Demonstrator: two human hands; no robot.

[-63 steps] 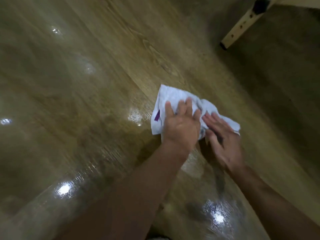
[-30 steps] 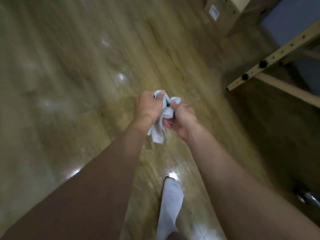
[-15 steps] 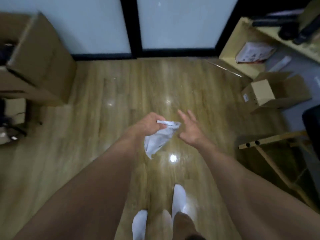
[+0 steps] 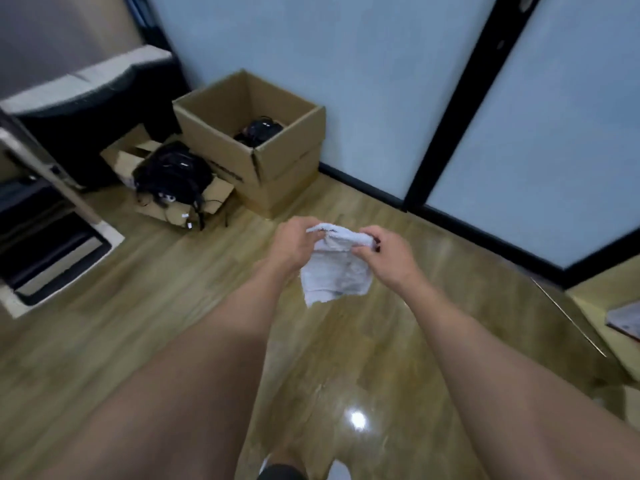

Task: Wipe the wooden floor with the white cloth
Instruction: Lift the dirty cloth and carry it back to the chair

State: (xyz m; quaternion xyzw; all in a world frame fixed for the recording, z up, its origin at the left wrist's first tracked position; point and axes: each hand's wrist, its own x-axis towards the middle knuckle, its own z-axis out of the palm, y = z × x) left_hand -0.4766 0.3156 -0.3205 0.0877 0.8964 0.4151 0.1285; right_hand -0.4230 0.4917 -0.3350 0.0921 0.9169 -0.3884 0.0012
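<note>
While the white cloth (image 4: 334,275) is held up in the air, well apart from the wooden floor (image 4: 173,306), its bunched upper edge is gripped from both sides in the head view. The left end of that edge is pinched by the curled fingers (image 4: 304,226) of the left hand (image 4: 294,244), and the right end is pinched between the thumb and curled fingers (image 4: 367,233) of the right hand (image 4: 384,254). The rest of the cloth is left hanging between the two wrists, crumpled, with one corner drooping lowest on the left. Both bare forearms are stretched forward from the bottom of the view.

A bright spot of light (image 4: 357,419) is reflected on the glossy floor below the hands. An open cardboard box (image 4: 277,168) is set on the floor against the frosted wall panels (image 4: 346,81), with something dark inside it. Just beside it to the left, a lower, opened-out carton (image 4: 221,195) is seen with a black tangle of cables (image 4: 173,174) piled on it. The panels are divided by a black frame (image 4: 460,98) and edged by a dark skirting along the floor. Pale furniture (image 4: 86,84) with dark parts is seen at the far left, too blurred to be told apart.
</note>
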